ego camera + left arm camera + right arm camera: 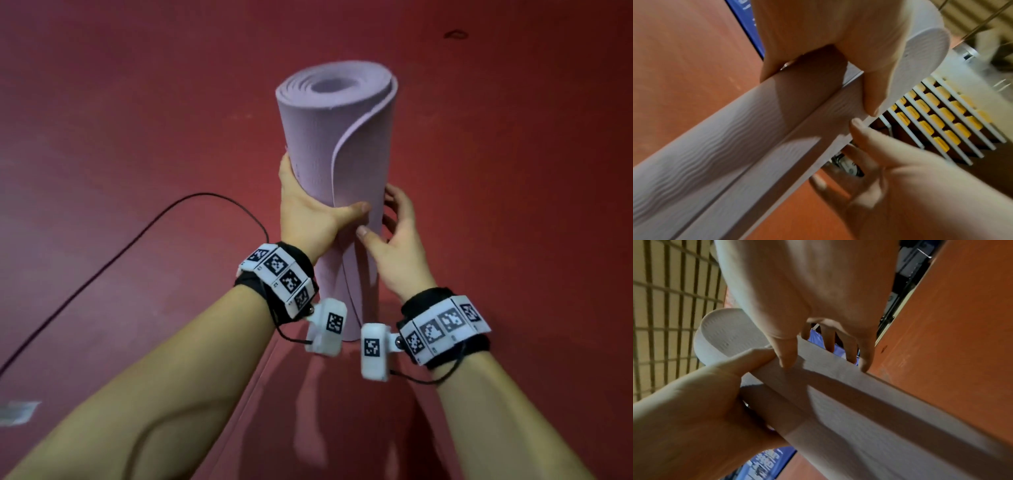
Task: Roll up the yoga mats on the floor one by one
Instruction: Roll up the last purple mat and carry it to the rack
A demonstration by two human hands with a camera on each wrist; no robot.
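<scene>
A lilac yoga mat (335, 144), fully rolled, stands upright on the red floor. Its loose outer edge runs down the front of the roll. My left hand (308, 209) grips the roll at mid height, fingers round its left side and thumb lying across the flap. My right hand (387, 233) holds it just below and to the right, with the thumb tip on the front and spread fingers curved round the far side. The left wrist view shows the mat (715, 138) with both thumbs on it. In the right wrist view the fingertips (864, 366) touch the mat (859, 402).
A black cable (120, 253) curves over the red floor (513, 171) to the left of the mat. A pale tape patch (17, 411) lies at the lower left. Rows of yellow seats (937, 113) and a blue banner (764, 464) show in the wrist views.
</scene>
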